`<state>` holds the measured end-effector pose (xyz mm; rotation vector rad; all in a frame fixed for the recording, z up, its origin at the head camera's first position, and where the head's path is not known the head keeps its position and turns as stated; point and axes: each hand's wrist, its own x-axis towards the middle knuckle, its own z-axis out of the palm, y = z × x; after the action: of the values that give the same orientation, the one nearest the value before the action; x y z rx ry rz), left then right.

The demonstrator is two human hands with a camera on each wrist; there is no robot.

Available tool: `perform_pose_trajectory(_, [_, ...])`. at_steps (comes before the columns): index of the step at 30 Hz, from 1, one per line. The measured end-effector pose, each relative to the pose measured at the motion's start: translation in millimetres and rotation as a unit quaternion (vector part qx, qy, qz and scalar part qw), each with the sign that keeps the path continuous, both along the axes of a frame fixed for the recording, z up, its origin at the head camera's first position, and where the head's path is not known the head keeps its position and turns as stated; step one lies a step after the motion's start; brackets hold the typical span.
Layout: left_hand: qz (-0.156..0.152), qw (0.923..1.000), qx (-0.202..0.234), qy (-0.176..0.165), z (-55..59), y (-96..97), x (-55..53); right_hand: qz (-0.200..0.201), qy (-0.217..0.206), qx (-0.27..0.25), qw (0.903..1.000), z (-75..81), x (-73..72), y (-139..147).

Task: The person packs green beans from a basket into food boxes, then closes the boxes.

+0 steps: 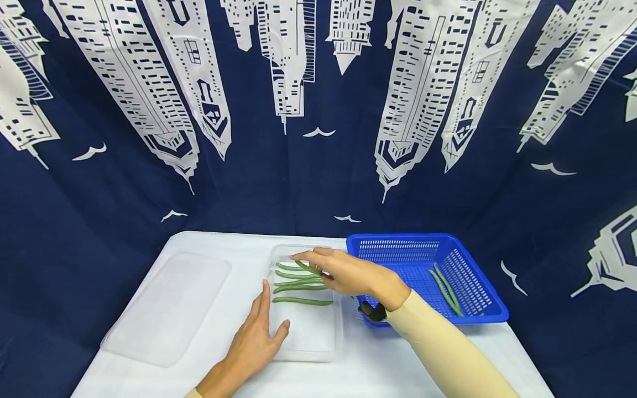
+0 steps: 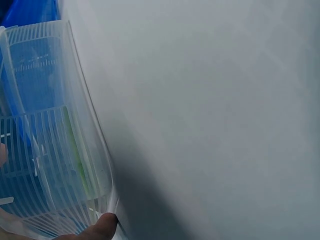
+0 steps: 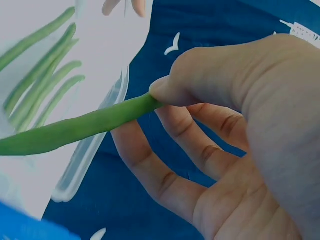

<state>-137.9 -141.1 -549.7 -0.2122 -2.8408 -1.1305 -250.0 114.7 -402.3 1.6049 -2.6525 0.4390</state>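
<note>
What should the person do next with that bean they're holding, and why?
I'd probably lower the held bean into the clear box, beside the other beans. The right hand pinches it near one end, at the box, where the others already lie roughly side by side. The left hand is at the box's side, so it could steady it.

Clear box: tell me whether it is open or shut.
It's open: the lid lies apart to the left, and beans lie uncovered in the box.

Hand touching clear container, bean likely inside
</note>
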Motion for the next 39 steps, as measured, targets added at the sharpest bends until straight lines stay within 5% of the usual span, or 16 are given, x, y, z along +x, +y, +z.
perform_pose_trajectory(10, [0.006,1.0,0.003,-0.007,1.2,1.7,-1.7,0.023,-0.072,0.001,0.9971,-14.2,-18.1,-33])
perform_pose_trajectory(15, [0.0,0.9998,0.01,-0.016,-0.4,1.5,0.5,0.002,-0.115,0.03,0.9929,-25.0,-26.0,-43])
perform_pose_trajectory(27, [-0.004,0.9996,0.013,-0.026,2.2,-0.1,-0.3,-0.025,-0.134,0.092,0.9864,-50.0,-43.7,-56])
perform_pose_trajectory(39, [-0.007,0.9997,0.012,-0.021,2.8,-0.6,-0.6,-0.029,-0.145,0.102,0.9837,-63.7,-50.5,-58])
